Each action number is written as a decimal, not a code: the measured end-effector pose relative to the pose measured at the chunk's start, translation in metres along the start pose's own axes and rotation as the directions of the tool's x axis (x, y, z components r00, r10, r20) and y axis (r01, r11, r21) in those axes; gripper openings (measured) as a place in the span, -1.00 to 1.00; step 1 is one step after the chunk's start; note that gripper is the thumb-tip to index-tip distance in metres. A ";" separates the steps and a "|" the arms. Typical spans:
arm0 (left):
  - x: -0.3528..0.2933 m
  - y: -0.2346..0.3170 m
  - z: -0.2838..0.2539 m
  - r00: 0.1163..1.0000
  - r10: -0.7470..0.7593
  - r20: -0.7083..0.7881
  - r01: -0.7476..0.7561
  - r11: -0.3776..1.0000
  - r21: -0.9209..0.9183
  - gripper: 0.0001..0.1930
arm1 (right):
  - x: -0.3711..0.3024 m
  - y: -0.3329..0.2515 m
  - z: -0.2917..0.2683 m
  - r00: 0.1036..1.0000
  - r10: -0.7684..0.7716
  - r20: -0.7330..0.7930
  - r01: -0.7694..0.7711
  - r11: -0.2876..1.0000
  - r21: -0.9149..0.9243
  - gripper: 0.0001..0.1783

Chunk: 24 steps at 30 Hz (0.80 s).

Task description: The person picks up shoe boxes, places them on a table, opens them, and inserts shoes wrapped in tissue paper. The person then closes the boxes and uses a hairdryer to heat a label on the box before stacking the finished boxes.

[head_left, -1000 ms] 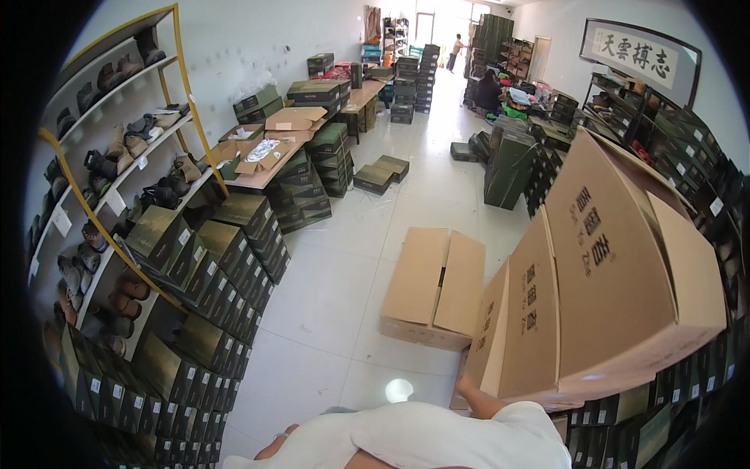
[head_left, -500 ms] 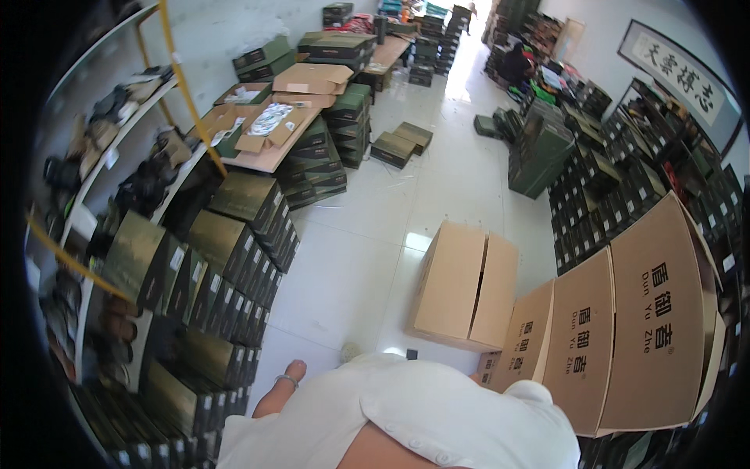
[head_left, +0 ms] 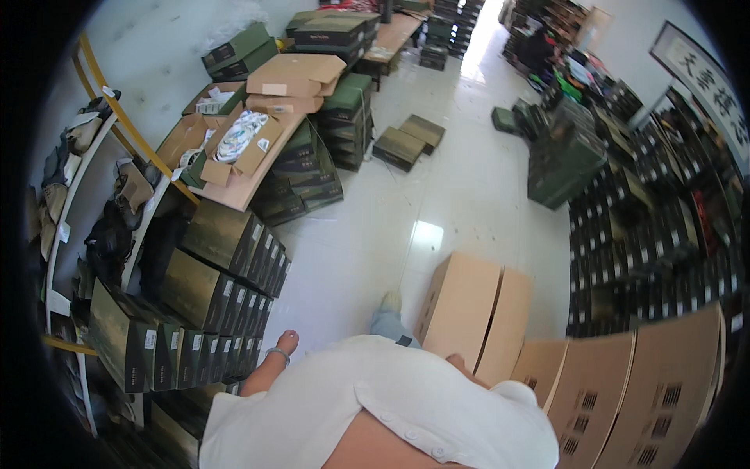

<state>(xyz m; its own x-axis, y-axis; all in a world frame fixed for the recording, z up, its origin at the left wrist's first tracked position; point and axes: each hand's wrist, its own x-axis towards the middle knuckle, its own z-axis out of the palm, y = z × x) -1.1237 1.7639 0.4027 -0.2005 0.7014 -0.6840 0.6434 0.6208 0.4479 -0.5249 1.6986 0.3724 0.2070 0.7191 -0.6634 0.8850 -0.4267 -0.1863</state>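
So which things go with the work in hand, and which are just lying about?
Likely with the work:
right hand, at the low brown carton, touch unclear;
row of brown cartons beside it.

Lying about:
stacked green boxes, left;
shelved shoes;
two green boxes further off.

- Brightly lit overall, most strongly from the far end at top centre, nearly bleaching the glossy white tiled floor (head_left: 478, 47) there.
- Marked by a hard glare patch on the nearer floor, just beyond the flat-topped tan cardboard carton (head_left: 462, 301).
- Dim among the stacked dark green shoeboxes (head_left: 648, 242) at right.
- Blurred over the print on the row of brown cardboard boxes (head_left: 687, 363) at lower right.
- Distorted toward the rim, fading to black corners.
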 end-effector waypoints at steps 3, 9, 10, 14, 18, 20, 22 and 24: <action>0.041 0.078 -0.018 0.994 0.027 0.102 -0.045 0.983 0.178 -0.55 | 0.070 0.019 -0.018 0.995 0.095 0.010 -0.096 0.993 0.076 -0.70; 0.150 0.193 -0.077 0.881 0.377 0.287 -0.451 0.485 0.749 -0.75 | 0.224 0.015 -0.147 0.987 0.068 -0.148 -0.040 0.981 0.189 -0.75; 0.165 0.233 -0.076 0.961 0.277 -0.004 -0.245 0.858 0.452 -0.72 | 0.220 -0.001 -0.191 0.970 0.162 -0.181 -0.094 0.938 0.333 -0.76; 0.217 0.341 -0.062 0.961 0.197 -0.194 -0.194 0.980 0.031 -0.65 | 0.264 -0.032 -0.288 0.922 0.314 -0.226 -0.143 0.819 0.555 -0.79; 0.303 0.400 -0.046 0.929 0.280 0.244 -0.355 0.859 0.368 -0.65 | 0.316 -0.035 -0.321 0.925 0.236 -0.299 -0.125 0.930 0.347 -0.80; 0.355 0.445 -0.043 0.885 0.272 0.379 -0.447 0.728 0.520 -0.64 | 0.353 -0.013 -0.315 0.972 0.218 -0.085 -0.195 0.956 0.220 -0.82; 0.421 0.443 -0.039 0.888 0.164 0.429 -0.438 0.587 0.681 -0.63 | 0.383 -0.036 -0.332 0.971 0.226 0.074 -0.236 0.954 0.184 -0.81; 0.458 0.513 -0.044 0.921 0.105 0.374 -0.342 0.678 0.651 -0.64 | 0.435 -0.048 -0.392 0.964 0.261 0.040 -0.264 0.946 0.188 -0.81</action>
<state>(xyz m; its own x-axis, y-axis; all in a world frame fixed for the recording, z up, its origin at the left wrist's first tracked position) -0.9186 2.4186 0.3449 0.1596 0.5803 -0.7986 0.9855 -0.0468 0.1629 -0.3138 2.2466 0.3770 0.4140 0.5600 -0.7176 0.7044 -0.6964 -0.1371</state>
